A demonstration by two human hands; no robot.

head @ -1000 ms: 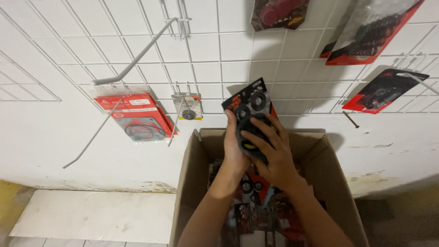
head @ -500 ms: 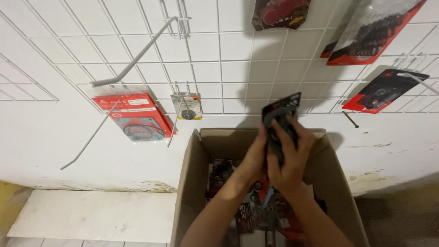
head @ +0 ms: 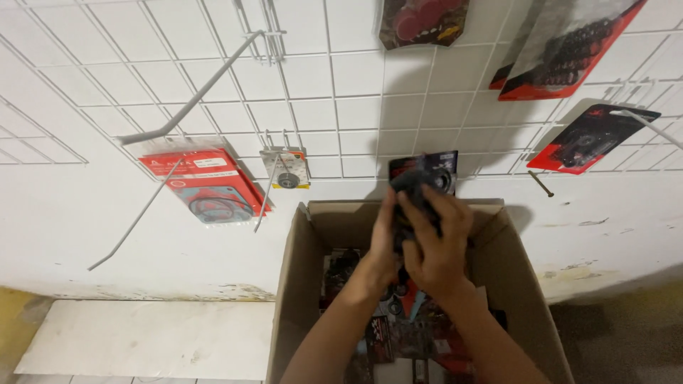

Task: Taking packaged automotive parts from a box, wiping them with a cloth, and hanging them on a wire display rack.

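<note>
Both hands are up in the middle of the frame, just over the top edge of the box. The left hand and the right hand are wrapped around a dark pack with a round part showing in it. The fingers are closed on it from both sides, so it stays flat and faces the wall. The top of the pack sticks out above the fingers, near the bottom of the grid.

The box is open at the top and sits low in the middle of the frame. More packs lie in a heap inside it, red and black ones. It stands right under the grid, so the packs are close at hand.

The grid is white wire on a white wall. Long hooks stick out of it so packs can hang by their tops. A red pack hangs at the left. A small pack hangs next to it. At the upper right, more red and black packs hang tilted, and another one hangs at the right, lower down.
</note>
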